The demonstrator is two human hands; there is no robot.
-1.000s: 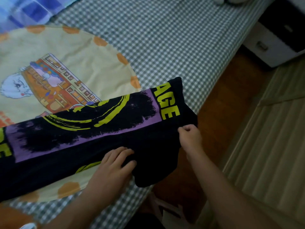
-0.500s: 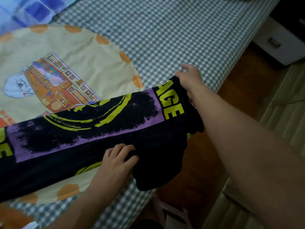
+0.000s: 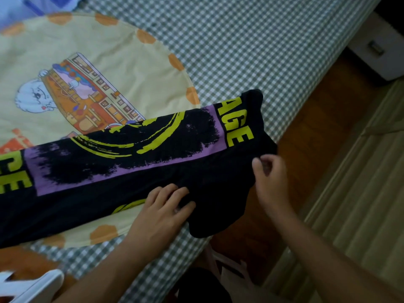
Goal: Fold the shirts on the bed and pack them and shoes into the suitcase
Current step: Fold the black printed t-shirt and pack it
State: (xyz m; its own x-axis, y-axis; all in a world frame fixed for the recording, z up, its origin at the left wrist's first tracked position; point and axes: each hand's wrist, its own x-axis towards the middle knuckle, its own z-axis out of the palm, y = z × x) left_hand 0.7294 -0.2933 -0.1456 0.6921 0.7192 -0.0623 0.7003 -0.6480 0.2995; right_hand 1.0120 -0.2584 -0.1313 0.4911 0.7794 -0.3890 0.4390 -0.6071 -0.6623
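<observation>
A black shirt [image 3: 122, 171] with a purple and yellow print lies folded into a long strip across the bed, and its right end hangs over the bed's edge. My left hand [image 3: 161, 211] rests on the shirt's near side, fingers pressing the fabric down. At the right end of the shirt, my right hand [image 3: 271, 178] has its curled fingers and thumb pinching the edge. The suitcase is out of view.
Under the shirt lies a round yellow cloth [image 3: 109, 62] with a cartoon print, on the green checked bedsheet [image 3: 240, 40]. To the right are wooden floor [image 3: 317, 127], a striped beige mat [image 3: 360, 193] and a white drawer unit [image 3: 376, 51]. A pink slipper [image 3: 229, 267] sits below the bed edge.
My right hand came back from the shirt's far right corner to its near right edge. The left hand stayed on the shirt.
</observation>
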